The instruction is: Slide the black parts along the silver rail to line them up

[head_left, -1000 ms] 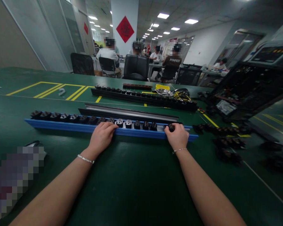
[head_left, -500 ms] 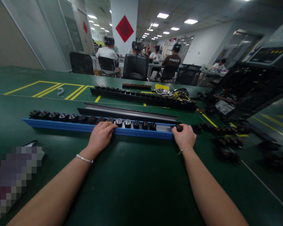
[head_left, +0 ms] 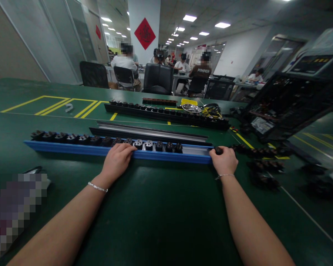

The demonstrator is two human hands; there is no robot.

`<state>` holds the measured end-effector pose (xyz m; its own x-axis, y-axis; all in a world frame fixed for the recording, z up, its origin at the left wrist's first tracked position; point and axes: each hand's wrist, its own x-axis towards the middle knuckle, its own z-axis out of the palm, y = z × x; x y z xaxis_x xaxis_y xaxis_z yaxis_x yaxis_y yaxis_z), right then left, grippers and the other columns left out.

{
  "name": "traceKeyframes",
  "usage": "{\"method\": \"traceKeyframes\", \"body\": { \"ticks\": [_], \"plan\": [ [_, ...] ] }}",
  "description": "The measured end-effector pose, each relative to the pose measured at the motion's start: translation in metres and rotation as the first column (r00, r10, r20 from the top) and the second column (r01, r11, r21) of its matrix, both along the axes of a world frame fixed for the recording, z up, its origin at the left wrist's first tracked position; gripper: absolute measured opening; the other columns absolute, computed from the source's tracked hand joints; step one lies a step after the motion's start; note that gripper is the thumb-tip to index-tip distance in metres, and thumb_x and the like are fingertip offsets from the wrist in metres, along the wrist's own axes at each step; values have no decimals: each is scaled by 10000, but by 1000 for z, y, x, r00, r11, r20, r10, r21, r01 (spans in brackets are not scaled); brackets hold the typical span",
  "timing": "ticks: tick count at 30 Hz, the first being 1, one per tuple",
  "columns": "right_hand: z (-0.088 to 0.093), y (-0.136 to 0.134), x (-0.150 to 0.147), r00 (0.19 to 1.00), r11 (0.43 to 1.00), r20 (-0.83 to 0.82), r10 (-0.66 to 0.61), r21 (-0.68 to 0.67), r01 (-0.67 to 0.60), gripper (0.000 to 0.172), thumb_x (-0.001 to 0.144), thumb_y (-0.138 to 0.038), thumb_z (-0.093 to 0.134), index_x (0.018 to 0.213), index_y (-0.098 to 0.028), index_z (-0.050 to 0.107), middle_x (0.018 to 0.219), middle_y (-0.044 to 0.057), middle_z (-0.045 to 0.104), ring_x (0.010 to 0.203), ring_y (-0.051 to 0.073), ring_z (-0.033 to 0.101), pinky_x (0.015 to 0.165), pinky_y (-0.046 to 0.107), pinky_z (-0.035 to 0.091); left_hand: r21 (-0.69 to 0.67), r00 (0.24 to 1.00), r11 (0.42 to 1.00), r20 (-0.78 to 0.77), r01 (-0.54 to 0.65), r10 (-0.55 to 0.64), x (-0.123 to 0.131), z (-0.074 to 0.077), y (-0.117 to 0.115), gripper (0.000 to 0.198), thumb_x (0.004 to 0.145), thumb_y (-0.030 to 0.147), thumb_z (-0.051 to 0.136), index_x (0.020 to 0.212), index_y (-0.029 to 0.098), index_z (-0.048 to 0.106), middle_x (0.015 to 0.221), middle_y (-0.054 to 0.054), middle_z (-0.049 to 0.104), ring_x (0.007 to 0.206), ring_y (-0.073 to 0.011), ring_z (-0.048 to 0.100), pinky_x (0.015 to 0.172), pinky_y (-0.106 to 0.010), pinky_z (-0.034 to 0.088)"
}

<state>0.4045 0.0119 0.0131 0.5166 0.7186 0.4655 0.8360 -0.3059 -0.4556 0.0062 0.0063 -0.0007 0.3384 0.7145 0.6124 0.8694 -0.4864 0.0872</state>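
Observation:
A long blue channel (head_left: 169, 157) lies across the green table in front of me, with a row of black socket modules (head_left: 159, 146) seated along it. To the right of that row, a stretch of the channel's silvery inside shows. My left hand (head_left: 116, 160) is closed over the channel's near wall around its middle, beside the modules. At the channel's right end, my right hand (head_left: 224, 160) pinches a small black round module (head_left: 219, 150), whose lower part my fingers hide. I cannot tell whether that module sits in the channel.
Behind the blue channel lies a black channel with a silvery inside (head_left: 150, 132). Farther back stand a filled black channel (head_left: 166, 115), a metal dish (head_left: 191, 108) and cables. Loose black modules (head_left: 266, 166) lie at right, near a dark open-framed machine (head_left: 288, 99). People sit at far tables.
My right hand has shifted a little to the right along the channel's end with the black module. My left hand keeps its place on the channel. The view has turned slightly.

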Motion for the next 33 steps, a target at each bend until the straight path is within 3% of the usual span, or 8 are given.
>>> {"method": "traceKeyframes", "body": {
  "ticks": [11, 33],
  "plan": [
    [-5, 3, 13, 999, 995, -29, 29, 92, -27, 339, 682, -394, 548, 885, -148, 660, 863, 101, 570, 788, 234, 519, 767, 367, 432, -30, 1000, 1000, 29, 1, -1, -1, 0, 0, 291, 891, 231, 429, 1051, 222, 672, 1016, -89, 665, 949, -248, 569, 851, -427, 477],
    [-8, 5, 21, 999, 991, -38, -15, 130, 20, 326, 663, -368, 550, 874, -148, 667, 860, 96, 544, 817, 241, 526, 792, 368, 436, -5, 1000, 1000, 5, -7, 7, -1, -1, 0, 283, 899, 222, 427, 1046, 204, 668, 1012, -91, 662, 947, -238, 562, 852, -404, 475]
  ]
}}
